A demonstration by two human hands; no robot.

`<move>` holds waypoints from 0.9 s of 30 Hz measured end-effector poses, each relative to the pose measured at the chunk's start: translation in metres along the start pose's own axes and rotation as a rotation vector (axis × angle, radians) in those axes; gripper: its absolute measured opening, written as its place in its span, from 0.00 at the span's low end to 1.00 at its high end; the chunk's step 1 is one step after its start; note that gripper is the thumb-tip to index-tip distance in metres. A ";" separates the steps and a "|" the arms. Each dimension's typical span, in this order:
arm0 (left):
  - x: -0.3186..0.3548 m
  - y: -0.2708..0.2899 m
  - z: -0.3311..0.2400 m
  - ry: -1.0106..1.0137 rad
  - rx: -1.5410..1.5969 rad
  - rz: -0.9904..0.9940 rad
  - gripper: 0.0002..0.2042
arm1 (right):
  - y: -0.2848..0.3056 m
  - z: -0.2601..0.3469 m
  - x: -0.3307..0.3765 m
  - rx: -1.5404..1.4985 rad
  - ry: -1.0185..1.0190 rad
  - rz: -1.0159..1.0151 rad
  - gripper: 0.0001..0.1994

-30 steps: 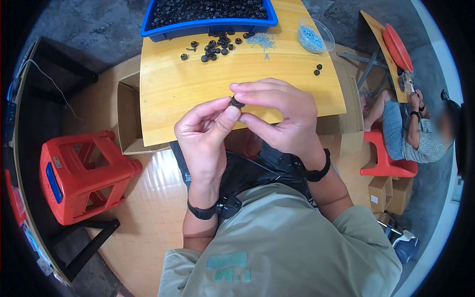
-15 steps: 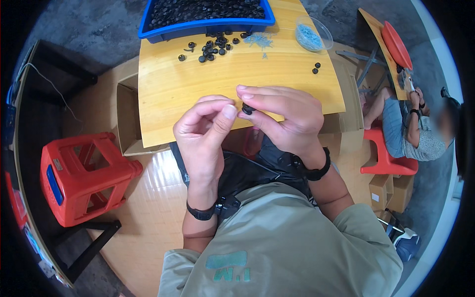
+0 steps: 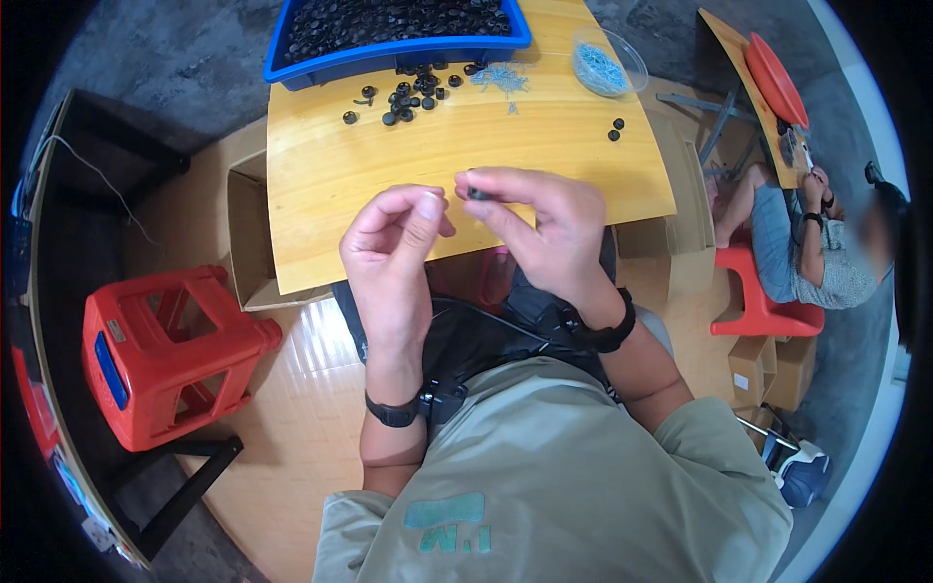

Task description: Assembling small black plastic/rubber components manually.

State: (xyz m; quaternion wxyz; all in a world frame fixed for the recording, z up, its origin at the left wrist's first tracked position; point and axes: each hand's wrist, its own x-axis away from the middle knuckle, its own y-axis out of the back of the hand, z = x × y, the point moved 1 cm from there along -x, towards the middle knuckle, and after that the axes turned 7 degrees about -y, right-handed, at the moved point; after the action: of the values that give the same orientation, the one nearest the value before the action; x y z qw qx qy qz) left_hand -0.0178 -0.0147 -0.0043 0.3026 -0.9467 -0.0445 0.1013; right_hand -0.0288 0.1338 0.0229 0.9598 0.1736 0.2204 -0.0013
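Frame centre: right hand (image 3: 544,228) pinching a small black part (image 3: 476,193) between thumb and fingertips, raised above the near edge of the yellow table (image 3: 408,185). Left hand (image 3: 394,243) just beside it, fingers curled narrow, thumb and forefinger nearly closed; whether anything sits between them, cannot tell. Gap between the 2 hands small, not touching.

Upper centre: blue tray (image 3: 389,51) full of black parts at the far table edge. Loose pile of black parts (image 3: 408,92) on the table just below the tray. Scatter of small metal bits (image 3: 501,78) beside it; clear bowl (image 3: 607,63) with more of the same to the right. 2 black parts (image 3: 615,128) set apart, right of centre.

Judgement on handling: part small and easily dropped; light, steady pinch advisable, part turned toward the eye, hands kept over the table so a slip lands on the surface rather than the lap.

Left of frame: red stool (image 3: 160,355). Right edge: another person seated.
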 end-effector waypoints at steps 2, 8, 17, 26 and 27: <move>-0.005 0.010 0.002 0.011 -0.056 -0.037 0.06 | 0.001 -0.014 0.000 -0.049 -0.188 0.027 0.09; -0.023 0.036 0.011 -0.003 -0.120 -0.147 0.08 | 0.038 -0.084 -0.011 -0.253 -0.743 0.271 0.09; -0.027 0.003 0.065 -0.199 -1.202 0.393 0.19 | 0.012 -0.097 -0.018 0.135 -0.658 0.175 0.08; -0.037 -0.008 0.074 -0.103 -1.258 0.447 0.13 | -0.001 -0.096 -0.012 0.148 -0.538 0.202 0.07; -0.036 -0.004 0.072 -0.132 -1.270 0.427 0.12 | -0.003 -0.098 -0.011 0.059 -0.569 0.239 0.08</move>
State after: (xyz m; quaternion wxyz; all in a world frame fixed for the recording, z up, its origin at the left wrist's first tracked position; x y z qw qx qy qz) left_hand -0.0687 0.0239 -0.0529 -0.3428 -0.9208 0.0745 0.1707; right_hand -0.0802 0.1630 -0.0558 0.9709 0.2188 -0.0790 0.0565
